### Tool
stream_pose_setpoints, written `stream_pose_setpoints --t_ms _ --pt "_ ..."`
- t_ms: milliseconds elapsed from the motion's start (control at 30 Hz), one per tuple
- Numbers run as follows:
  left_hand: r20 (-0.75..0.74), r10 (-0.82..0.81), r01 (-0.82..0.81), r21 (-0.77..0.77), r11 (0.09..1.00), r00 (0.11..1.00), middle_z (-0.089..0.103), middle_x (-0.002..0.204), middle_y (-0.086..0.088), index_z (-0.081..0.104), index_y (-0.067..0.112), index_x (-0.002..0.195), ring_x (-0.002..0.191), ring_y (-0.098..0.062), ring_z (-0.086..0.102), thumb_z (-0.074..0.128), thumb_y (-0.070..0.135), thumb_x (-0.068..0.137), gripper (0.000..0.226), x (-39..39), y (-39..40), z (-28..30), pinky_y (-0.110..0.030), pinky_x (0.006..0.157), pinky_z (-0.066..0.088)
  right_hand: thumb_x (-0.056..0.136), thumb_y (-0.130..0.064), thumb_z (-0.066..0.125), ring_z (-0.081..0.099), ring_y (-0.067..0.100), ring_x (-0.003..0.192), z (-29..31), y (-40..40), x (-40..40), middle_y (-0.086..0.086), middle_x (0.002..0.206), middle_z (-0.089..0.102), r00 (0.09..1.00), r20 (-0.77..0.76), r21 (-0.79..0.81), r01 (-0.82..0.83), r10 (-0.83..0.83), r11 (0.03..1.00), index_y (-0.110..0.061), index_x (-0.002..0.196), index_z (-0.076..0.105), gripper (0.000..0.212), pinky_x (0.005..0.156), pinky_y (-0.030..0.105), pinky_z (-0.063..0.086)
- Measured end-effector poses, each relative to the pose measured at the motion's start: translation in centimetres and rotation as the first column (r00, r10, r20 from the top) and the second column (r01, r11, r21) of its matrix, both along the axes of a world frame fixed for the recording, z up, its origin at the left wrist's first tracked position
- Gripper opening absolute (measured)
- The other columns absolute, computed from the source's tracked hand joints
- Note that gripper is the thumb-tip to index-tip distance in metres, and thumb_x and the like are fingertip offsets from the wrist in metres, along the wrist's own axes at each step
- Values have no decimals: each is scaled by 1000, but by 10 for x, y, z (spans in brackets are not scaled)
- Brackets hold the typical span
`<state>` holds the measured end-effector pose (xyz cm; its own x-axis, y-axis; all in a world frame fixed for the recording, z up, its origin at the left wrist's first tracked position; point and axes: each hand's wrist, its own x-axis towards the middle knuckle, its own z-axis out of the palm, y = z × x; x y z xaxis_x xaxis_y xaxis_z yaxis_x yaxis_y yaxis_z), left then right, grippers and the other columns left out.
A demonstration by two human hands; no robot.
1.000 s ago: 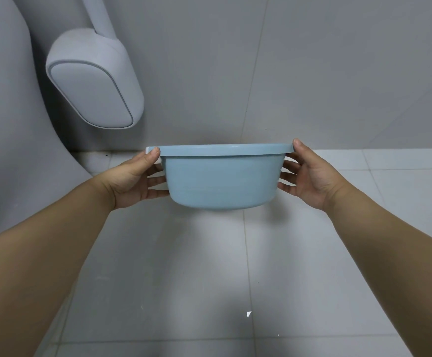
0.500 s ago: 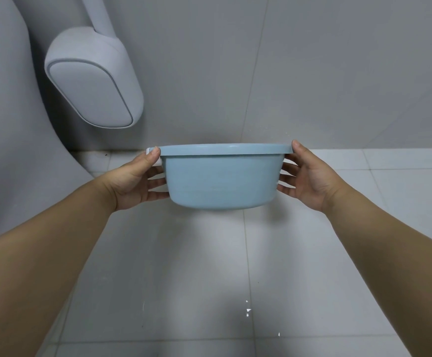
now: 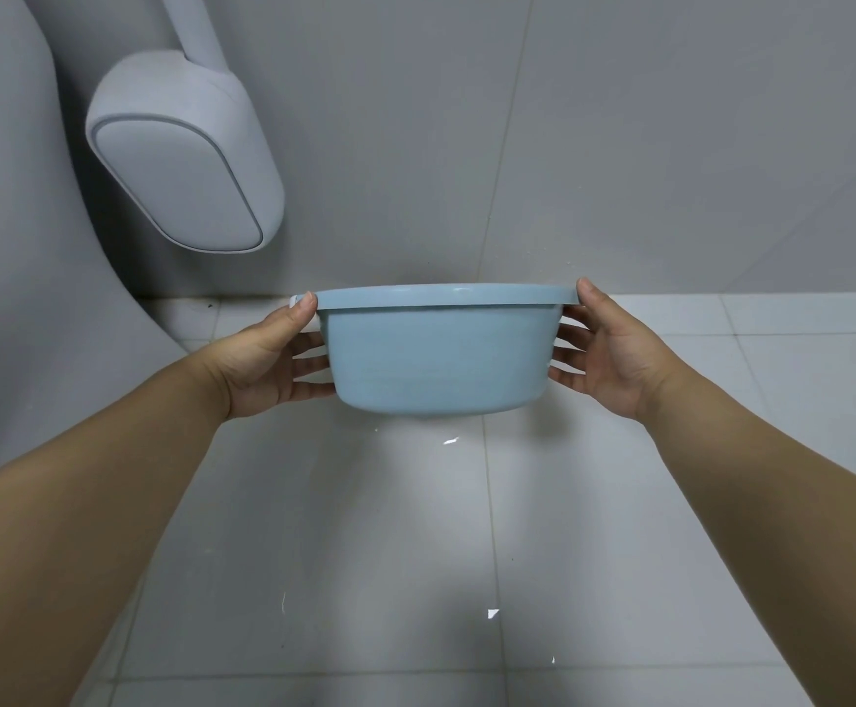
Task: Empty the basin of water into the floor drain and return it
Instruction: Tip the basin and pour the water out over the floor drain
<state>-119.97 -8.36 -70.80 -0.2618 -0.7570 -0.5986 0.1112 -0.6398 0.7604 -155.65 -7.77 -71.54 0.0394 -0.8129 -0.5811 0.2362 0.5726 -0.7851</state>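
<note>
A light blue plastic basin (image 3: pixel 438 357) is held level in the air in front of me, above the tiled floor. My left hand (image 3: pixel 267 364) grips its left side, thumb on the rim and fingers against the wall. My right hand (image 3: pixel 607 357) holds the right side the same way. I see the basin almost side-on, so its inside and any water are hidden. No floor drain is in view.
A white toilet-brush holder (image 3: pixel 181 155) hangs on the grey wall at upper left. A curved grey-white fixture (image 3: pixel 17 298) fills the left edge. The pale floor tiles (image 3: pixel 415 553) below show wet glints.
The basin and both hands have stayed almost in place, with the rim tipped a touch toward me. More bright wet spots show on the floor below the basin.
</note>
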Motion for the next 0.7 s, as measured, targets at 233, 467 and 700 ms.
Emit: stream_pose_setpoints --t_ms 233,467,700 --pt "0 6 -6 -4 1000 1000 69 122 -2 57 35 135 107 -21 71 92 66 29 115 0 -2 0 -44 80 60 86 -61 61 67 22 107 -1 -2 0 -3 113 70 1000 -8 1 -5 5 1000 -22 135 58 62 104 44 48" --pt "4 0 0 -10 1000 1000 69 122 -3 57 35 135 106 -21 71 91 67 29 116 1 -3 0 -44 82 60 84 -62 63 68 21 105 -2 -3 -1 -4 113 70 1000 -14 -1 -11 11 1000 -23 135 59 64 104 45 48" --pt "5 -10 10 -11 1000 1000 69 120 -2 62 38 126 103 -19 72 91 68 27 107 0 -5 1 -43 79 61 85 -62 62 68 20 102 1 -4 0 -4 113 69 1000 -16 -1 -6 6 1000 -24 131 60 61 99 41 51"
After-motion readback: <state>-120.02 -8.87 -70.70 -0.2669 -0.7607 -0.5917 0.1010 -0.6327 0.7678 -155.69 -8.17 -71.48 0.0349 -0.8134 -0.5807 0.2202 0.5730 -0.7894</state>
